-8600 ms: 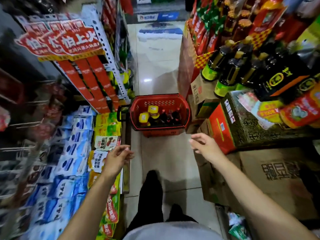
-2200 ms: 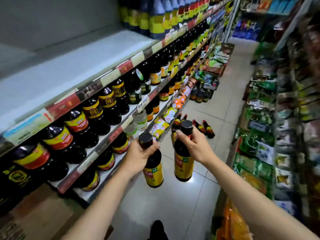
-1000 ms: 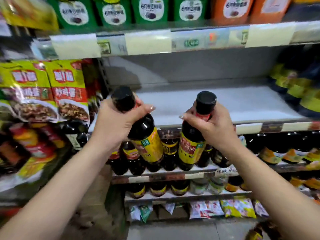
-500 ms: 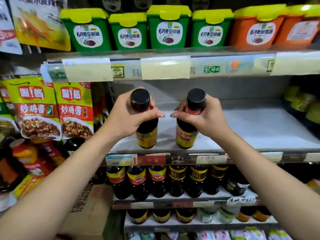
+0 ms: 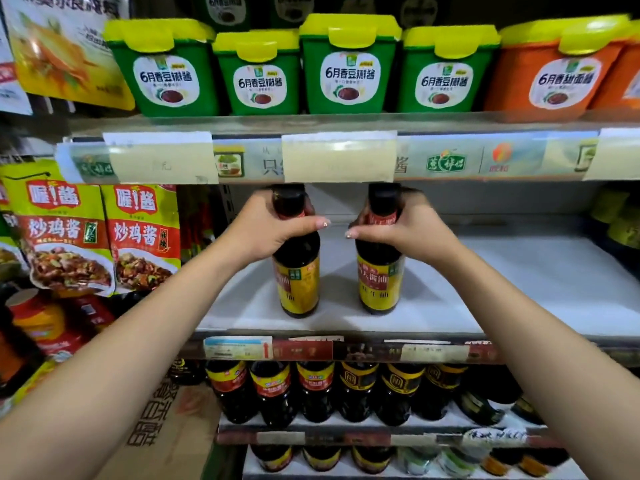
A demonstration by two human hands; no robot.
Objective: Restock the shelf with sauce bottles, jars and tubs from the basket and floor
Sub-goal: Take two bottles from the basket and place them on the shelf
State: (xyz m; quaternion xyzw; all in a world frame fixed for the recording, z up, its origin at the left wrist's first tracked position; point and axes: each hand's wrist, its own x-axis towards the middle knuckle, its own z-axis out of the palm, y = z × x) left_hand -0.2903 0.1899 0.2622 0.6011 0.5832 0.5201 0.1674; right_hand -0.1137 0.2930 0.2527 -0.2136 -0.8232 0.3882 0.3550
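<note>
Two dark soy sauce bottles with yellow labels stand upright side by side on the white middle shelf. My left hand is wrapped around the neck of the left bottle. My right hand grips the neck of the right bottle. Both bottle bases rest on the shelf near its front edge. The caps sit just under the lip of the shelf above.
Green tubs and an orange tub with yellow lids fill the shelf above. Sauce pouches hang at the left. Rows of dark bottles fill the lower shelves. Dark bottles stand at the middle shelf's far right. A cardboard box sits low left.
Both hands have carried the two bottles forward and down onto the middle shelf, a little further apart. The bottles now stand on the shelf surface instead of hanging in front of it.
</note>
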